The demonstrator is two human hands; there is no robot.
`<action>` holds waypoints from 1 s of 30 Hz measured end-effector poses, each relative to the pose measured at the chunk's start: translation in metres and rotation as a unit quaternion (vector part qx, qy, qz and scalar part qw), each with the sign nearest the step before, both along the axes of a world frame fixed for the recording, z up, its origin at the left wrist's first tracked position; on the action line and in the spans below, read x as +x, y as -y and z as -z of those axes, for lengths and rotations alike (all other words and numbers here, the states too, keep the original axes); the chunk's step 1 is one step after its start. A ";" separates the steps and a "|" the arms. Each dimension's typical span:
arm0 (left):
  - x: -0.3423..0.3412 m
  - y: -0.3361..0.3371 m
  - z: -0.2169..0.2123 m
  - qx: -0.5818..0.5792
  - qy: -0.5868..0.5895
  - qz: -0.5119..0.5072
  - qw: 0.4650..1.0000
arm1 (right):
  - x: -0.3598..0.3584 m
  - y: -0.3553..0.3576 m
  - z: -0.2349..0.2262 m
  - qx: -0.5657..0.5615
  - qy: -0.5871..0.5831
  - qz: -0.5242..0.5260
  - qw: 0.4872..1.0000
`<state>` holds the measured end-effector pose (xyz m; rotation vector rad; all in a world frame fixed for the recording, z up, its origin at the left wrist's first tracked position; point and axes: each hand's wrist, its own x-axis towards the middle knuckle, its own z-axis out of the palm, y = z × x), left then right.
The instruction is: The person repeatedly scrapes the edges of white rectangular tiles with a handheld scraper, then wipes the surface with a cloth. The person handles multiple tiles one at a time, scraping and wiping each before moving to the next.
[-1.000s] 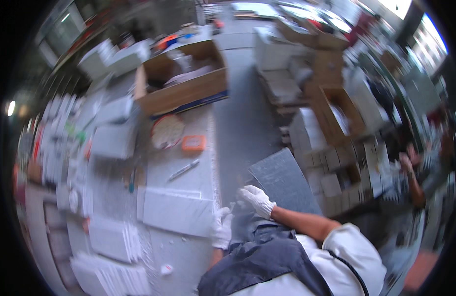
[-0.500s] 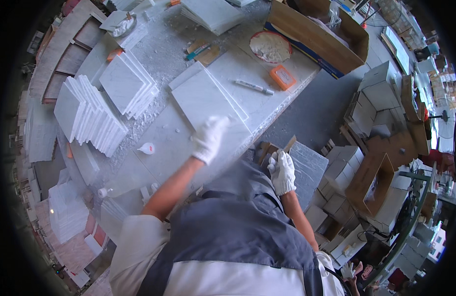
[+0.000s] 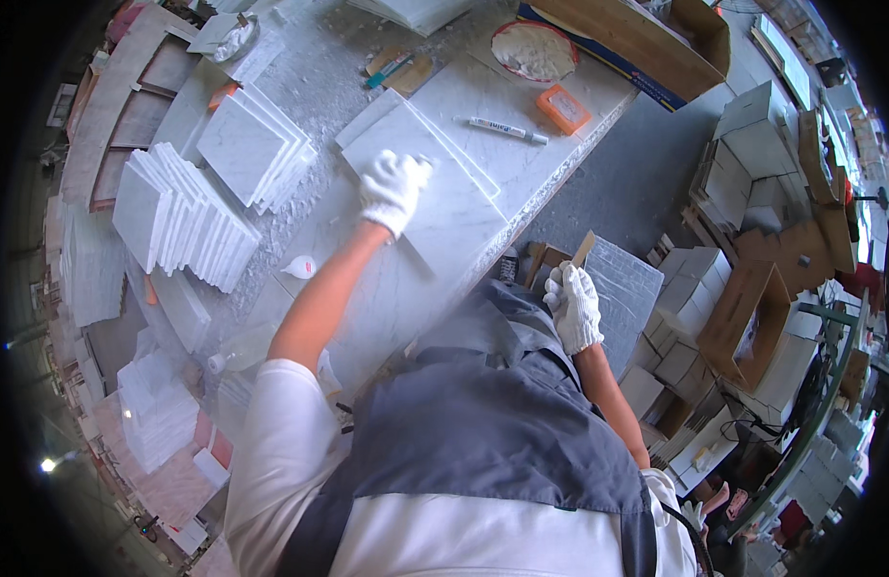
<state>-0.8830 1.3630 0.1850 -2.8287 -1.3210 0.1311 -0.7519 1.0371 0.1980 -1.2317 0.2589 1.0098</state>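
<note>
Row of tilted white stone tiles (image 3: pixel 180 221), left | white-gloved left hand (image 3: pixel 394 190): fingers half-curled over flat white rectangular stone tile (image 3: pixel 446 207) on grey worktable (image 3: pixel 533 165), can't tell contact | white marker pen (image 3: pixel 507 130) near orange rectangular block (image 3: pixel 563 110) | white-gloved right hand (image 3: pixel 573 310): fingers curled at narrow tan strip (image 3: pixel 585 247), can't tell if pinched | grey slab (image 3: pixel 624 293) beside

Cardboard box (image 3: pixel 629 43) cut off by top edge, tan strip's (image 3: pixel 585 248) lower end hidden behind right hand (image 3: pixel 573 310)
</note>
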 end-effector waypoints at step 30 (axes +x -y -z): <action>-0.050 -0.032 -0.001 0.043 0.008 -0.050 0.998 | 0.001 0.000 0.015 0.013 -0.019 -0.046 0.999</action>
